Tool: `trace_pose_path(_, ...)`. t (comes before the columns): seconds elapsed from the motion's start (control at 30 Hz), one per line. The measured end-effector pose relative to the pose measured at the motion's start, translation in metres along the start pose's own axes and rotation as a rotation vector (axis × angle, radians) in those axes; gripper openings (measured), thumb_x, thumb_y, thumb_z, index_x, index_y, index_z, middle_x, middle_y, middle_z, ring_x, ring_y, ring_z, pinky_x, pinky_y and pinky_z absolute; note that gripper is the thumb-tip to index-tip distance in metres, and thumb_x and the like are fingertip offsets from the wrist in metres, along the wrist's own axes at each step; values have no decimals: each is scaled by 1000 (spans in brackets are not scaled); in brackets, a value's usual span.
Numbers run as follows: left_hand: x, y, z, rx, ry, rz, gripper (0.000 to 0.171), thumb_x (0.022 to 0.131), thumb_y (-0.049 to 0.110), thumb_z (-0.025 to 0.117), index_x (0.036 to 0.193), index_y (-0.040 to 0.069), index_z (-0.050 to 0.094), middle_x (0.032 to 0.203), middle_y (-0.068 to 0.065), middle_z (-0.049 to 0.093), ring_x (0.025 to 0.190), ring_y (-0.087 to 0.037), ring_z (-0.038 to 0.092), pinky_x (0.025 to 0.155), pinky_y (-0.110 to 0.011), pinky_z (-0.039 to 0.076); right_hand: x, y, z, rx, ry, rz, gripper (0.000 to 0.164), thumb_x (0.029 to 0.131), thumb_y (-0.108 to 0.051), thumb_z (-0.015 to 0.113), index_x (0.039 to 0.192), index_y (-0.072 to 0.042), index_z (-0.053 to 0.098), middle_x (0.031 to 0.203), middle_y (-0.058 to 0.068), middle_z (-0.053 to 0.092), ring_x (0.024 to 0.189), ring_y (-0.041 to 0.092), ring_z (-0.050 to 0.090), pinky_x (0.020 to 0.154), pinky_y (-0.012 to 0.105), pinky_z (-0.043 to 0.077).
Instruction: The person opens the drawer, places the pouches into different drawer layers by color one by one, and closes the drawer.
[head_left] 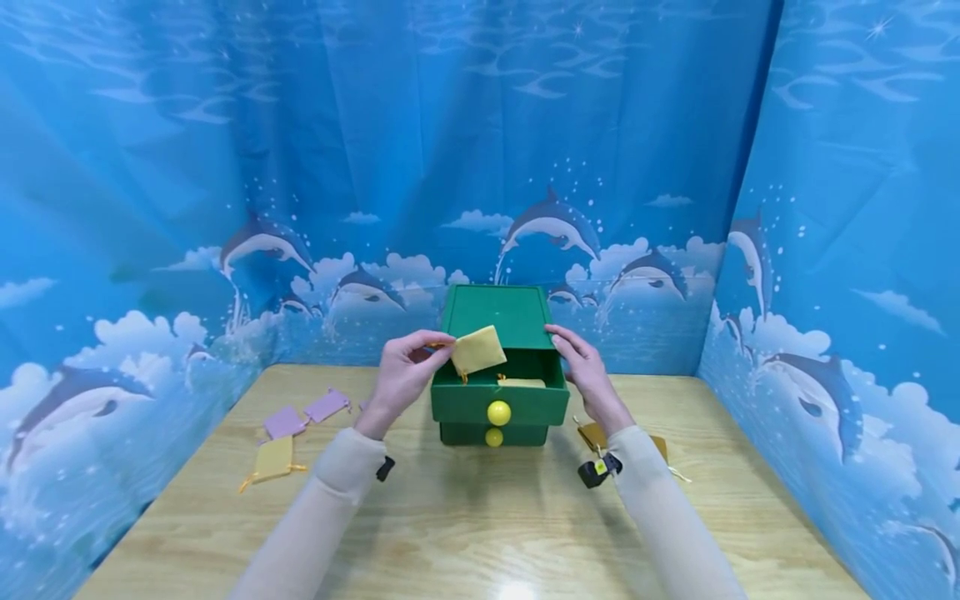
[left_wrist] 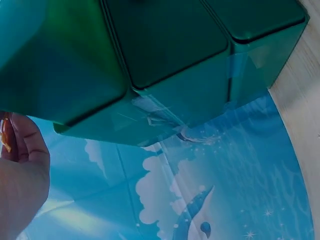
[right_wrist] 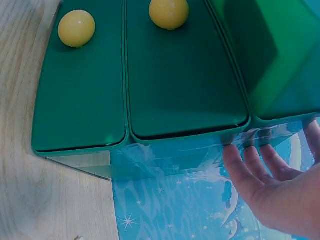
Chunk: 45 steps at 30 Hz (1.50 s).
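Observation:
My left hand pinches a pale yellow drawstring pouch by its corded end, over the pulled-out top drawer of a green drawer cabinet. Inside that drawer lies another pale yellow pouch, partly hidden by the front wall. Fingertips of my right hand rest against the cabinet's right side, near its top front edge. In the right wrist view, the right hand touches that side with fingers extended. Only an orange cord of the held pouch shows beside the left hand in the left wrist view.
At the left of the wooden table lie a yellow pouch and purple pouches, one partly behind my left hand. Brown pouches lie at the right, partly under my right forearm. A yellow knob fronts the open drawer. Dolphin-printed curtains surround the table.

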<state>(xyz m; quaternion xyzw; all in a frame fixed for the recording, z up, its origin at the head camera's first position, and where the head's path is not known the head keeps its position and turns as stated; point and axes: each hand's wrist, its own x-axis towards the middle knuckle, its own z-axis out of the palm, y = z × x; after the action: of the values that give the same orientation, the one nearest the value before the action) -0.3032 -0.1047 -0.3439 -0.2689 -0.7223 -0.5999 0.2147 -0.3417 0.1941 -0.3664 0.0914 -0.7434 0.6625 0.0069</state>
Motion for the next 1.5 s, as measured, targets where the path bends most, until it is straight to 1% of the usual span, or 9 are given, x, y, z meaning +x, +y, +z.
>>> trace_pose_path(0.13, 1, 3, 5, 13, -21, 39, 17, 91, 8, 70, 106, 4, 75, 105, -15, 72, 77, -33, 63, 65, -21, 52, 1, 1, -1, 8, -3, 8, 50, 103, -46, 45, 148, -25, 44, 160, -2, 29, 147, 30, 28, 113, 66, 23)
trace_pose_path(0.33, 2, 4, 11, 39, -89, 27, 15, 93, 9, 68, 106, 7, 75, 104, -11, 73, 79, -20, 64, 65, -23, 52, 2, 2, 0, 4, 17, 18, 50, 102, -48, 46, 146, -26, 47, 159, -2, 32, 145, 29, 30, 113, 65, 25)
trace_pose_path(0.63, 4, 4, 14, 92, -154, -12, 14, 94, 10, 67, 105, 8, 76, 103, -10, 74, 81, -18, 64, 67, -23, 51, -1, -1, 2, -19, 33, -24, 53, 99, -53, 48, 145, -26, 49, 157, -2, 35, 143, 29, 34, 111, 65, 29)
trace_pose_path(0.8, 6, 8, 13, 140, -221, -58, 17, 95, 6, 64, 107, 1, 74, 107, -16, 72, 79, -23, 61, 65, -23, 48, -1, -1, 2, -17, 27, -26, 53, 99, -52, 48, 145, -26, 48, 158, -2, 35, 144, 29, 34, 111, 64, 29)
trace_pose_path(1.0, 3, 32, 12, 189, -285, -88, 18, 95, 2, 61, 108, -3, 73, 106, -18, 71, 76, -24, 56, 64, -23, 45, -1, 1, 2, -13, 25, -13, 52, 100, -52, 48, 145, -26, 48, 158, -2, 34, 144, 30, 33, 111, 65, 28)
trace_pose_path(1.1, 0, 42, 13, 176, -283, -72, 20, 94, 2, 62, 111, -4, 71, 102, -19, 70, 76, -24, 56, 65, -24, 46, -1, 2, 1, -12, 30, -19, 52, 100, -51, 47, 145, -25, 48, 158, -1, 35, 143, 30, 34, 111, 64, 30)
trace_pose_path(1.17, -1, 43, 13, 155, -266, -62, 21, 94, 1, 63, 112, -4, 70, 100, -20, 69, 76, -26, 56, 65, -24, 47, -2, 2, 1, -12, 27, -22, 52, 100, -51, 47, 145, -25, 48, 158, -1, 35, 143, 30, 34, 111, 64, 30)
trace_pose_path(1.33, -2, 38, 13, 106, -219, -64, 21, 94, 1, 63, 112, -5, 69, 99, -21, 69, 77, -30, 58, 66, -24, 48, -2, 2, 2, -12, 25, -16, 52, 100, -52, 47, 145, -26, 48, 158, -2, 34, 144, 30, 33, 112, 64, 28)
trace_pose_path(1.5, -2, 37, 11, 95, -213, -61, 18, 94, 1, 62, 109, -7, 70, 104, -24, 69, 80, -32, 60, 67, -24, 49, -1, 1, 3, -12, 22, -19, 52, 100, -52, 47, 145, -26, 48, 159, -2, 33, 144, 30, 32, 112, 65, 27)
